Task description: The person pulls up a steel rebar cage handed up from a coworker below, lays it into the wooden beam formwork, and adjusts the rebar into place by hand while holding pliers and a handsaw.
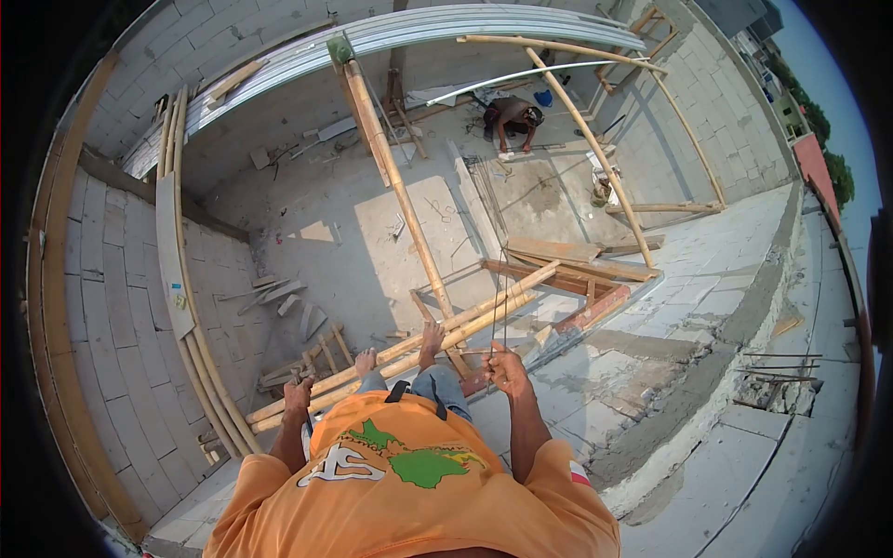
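Observation:
Below the camera are an orange shirt and two bare feet on bamboo poles. My right hand, right of the poles, is closed around thin dark rods that rise in front of it. My left hand is near the left part of the poles, its fingers curled. Something dark shows just below it, but what it holds is too small to make out.
Far below, a person crouches on the concrete floor. A long bamboo pole runs away from the feet. Planks lie at the right, beside a block wall. Metal sheets span the far side.

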The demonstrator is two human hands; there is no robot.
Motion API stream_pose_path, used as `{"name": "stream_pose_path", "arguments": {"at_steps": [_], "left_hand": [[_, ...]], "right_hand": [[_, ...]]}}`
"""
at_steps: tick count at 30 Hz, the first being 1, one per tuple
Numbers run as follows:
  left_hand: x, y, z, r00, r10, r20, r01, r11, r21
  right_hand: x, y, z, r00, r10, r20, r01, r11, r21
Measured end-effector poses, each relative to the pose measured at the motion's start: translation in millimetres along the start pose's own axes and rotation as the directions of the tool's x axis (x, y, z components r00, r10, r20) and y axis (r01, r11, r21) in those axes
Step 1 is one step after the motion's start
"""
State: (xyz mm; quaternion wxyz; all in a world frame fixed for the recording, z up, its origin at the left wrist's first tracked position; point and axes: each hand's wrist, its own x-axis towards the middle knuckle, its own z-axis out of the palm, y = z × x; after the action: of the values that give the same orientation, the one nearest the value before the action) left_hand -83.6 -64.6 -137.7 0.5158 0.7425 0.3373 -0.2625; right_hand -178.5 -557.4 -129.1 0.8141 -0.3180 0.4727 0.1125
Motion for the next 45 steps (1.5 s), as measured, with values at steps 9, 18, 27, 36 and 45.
{"name": "stream_pose_path", "arguments": {"at_steps": [9,18,27,36,45], "left_hand": [[5,-5,0,1.000,0.011,-0.008,-0.011,1.000,-0.001],[1,-2,-1,1.000,0.017,0.006,-0.017,1.000,0.003],[6,-7,0,1.000,0.000,0.017,0.000,1.000,0.012],[-2,48,13,0.988,0.144,0.048,-0.143,0.990,-0.011],[-13,188,53,0.924,0.378,0.066,-0.369,0.923,-0.111]], "right_hand": [[4,4,-6,1.000,-0.020,0.022,0.021,1.000,-0.018],[10,6,-11,1.000,0.006,0.011,-0.006,1.000,-0.021],[15,9,-17,0.999,-0.004,0.041,0.005,1.000,-0.012],[1,-2,-4,0.999,-0.028,0.041,0.028,1.000,0.003],[-24,-28,46,0.999,-0.042,-0.013,0.038,0.966,-0.255]]}}
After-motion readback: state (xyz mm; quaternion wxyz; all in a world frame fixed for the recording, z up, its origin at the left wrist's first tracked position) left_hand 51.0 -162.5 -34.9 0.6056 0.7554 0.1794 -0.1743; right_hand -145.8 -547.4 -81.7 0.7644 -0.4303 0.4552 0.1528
